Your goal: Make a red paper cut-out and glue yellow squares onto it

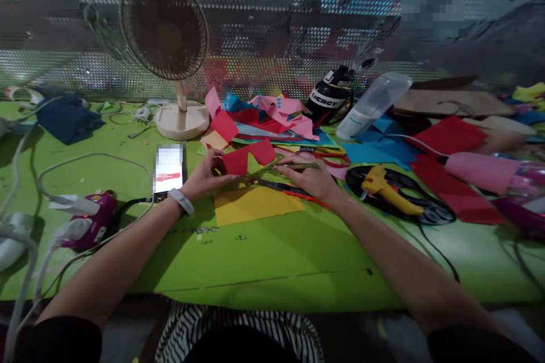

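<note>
My left hand, with a white band on its wrist, pinches the left end of a red paper piece that has a notch in its lower edge. My right hand is closed around a slim olive-coloured, pen-like stick, whose tip is near the red paper's right end; its exact kind is unclear. Beneath the hands lies a sheet of yellow paper. Dark-bladed scissors with red-orange handles rest across it, partly below my right hand.
A phone and a purple power adapter with cables are at left. Behind stand a fan, a black bottle and a clear bottle. A yellow glue gun lies right, near red sheets. Coloured scraps are piled behind.
</note>
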`<state>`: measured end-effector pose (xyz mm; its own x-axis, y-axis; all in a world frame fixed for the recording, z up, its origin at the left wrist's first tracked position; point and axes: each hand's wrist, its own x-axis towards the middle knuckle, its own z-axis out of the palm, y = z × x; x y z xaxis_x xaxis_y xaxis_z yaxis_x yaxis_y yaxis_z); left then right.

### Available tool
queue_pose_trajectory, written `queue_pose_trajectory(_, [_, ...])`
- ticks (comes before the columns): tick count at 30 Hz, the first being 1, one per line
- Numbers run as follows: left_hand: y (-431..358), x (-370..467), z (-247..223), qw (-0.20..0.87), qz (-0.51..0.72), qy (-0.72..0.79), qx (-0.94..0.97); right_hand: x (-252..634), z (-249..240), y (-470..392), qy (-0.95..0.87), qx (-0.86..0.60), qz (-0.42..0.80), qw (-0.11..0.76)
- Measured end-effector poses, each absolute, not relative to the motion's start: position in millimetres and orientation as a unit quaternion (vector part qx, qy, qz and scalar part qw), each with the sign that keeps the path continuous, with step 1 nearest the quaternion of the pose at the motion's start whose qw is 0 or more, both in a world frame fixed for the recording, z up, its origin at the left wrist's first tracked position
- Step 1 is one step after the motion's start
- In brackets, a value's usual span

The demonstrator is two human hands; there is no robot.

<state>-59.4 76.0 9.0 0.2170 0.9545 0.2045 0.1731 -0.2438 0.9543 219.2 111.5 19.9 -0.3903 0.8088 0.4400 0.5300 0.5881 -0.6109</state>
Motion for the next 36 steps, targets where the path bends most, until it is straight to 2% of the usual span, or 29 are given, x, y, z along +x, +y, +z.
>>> queue_pose_trajectory(10, [78, -60, 7, 0.452, 0.451, 0.433, 0.636, 219, 26, 109, -0.812, -0.425, 0.198, 0.346])
queue_pose_trajectory(24, [78, -61, 6, 0.424, 0.445, 0.438, 0.656, 212, 42, 95, -0.812, -0.394, 0.227, 0.368])
queue_pose_trajectory(32, [76, -59, 9, 0.440, 0.446, 0.439, 0.644, 216, 18, 85, -0.784, -0.395, 0.232, 0.419])
queue_pose_trajectory(36, [76, -59, 7, 0.441, 0.450, 0.443, 0.638, 221, 10, 81, -0.797, -0.388, 0.203, 0.415])
